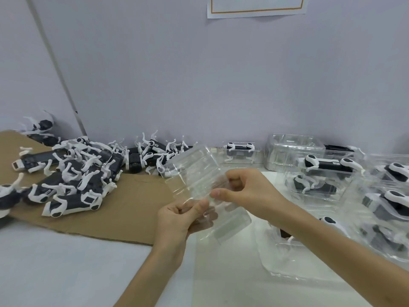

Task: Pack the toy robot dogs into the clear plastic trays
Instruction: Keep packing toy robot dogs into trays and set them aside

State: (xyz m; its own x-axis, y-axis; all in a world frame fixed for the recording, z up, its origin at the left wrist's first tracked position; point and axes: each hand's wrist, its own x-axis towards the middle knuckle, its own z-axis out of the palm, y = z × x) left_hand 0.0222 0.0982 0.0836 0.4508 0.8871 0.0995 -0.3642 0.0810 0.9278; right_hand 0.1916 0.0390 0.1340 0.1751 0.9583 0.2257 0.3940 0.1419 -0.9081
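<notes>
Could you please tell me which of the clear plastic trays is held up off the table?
The clear tray in the middle, pinched between the left hand and right hand; the trays on the right rest on the table holding toy dogs.

A white table [66,273] fills the bottom of the frame. A flat brown cardboard [132,207] lies on it at the left, with a heap of toy dogs [75,173] on top. At the right, clear trays [321,173] with dogs inside sit on the table.
</notes>
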